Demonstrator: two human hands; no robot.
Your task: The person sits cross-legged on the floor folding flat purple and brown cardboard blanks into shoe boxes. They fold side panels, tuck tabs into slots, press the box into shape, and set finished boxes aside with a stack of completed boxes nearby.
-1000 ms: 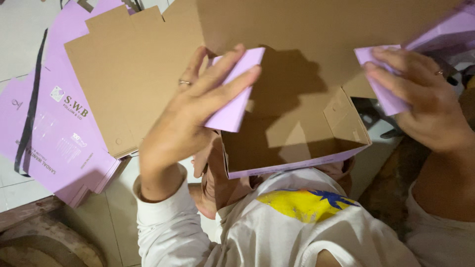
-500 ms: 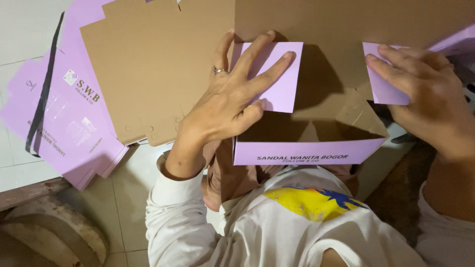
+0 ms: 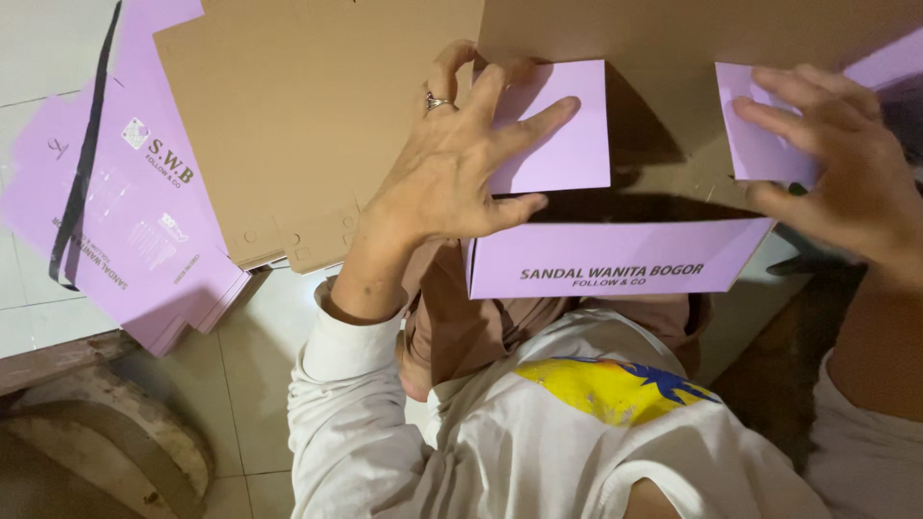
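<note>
Lilac box (image 3: 615, 259) now turned front-on, left hand (image 3: 461, 173) fingers spread flat on its left flap (image 3: 567, 135), right hand (image 3: 846, 173) fingers pinching right flap (image 3: 760, 144)
</note>
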